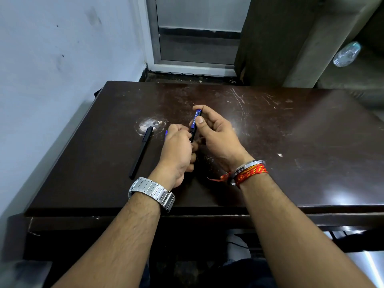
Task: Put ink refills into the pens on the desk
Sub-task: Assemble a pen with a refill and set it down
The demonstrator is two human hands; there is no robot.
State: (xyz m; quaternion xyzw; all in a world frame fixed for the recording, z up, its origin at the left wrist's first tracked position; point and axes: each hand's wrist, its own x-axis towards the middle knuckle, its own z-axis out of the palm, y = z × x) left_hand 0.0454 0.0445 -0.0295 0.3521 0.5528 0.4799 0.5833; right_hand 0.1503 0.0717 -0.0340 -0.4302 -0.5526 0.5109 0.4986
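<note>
Above the middle of the dark brown desk (270,142), my right hand (216,134) grips a blue and black pen (195,122) by its upper barrel, thumb on the side. My left hand (176,150) is curled round the pen's lower end, which is hidden between the fingers. A small blue piece (166,134) shows at the far side of my left hand; what it is I cannot tell. A black capped pen (141,152) lies on the desk to the left of my left hand.
A pale wall runs along the desk's left edge. Behind the desk are a metal-framed door (195,38) and a concrete pillar (291,38). A crumpled plastic bottle (346,54) lies at the far right. A pale worn patch (150,124) marks the desk top.
</note>
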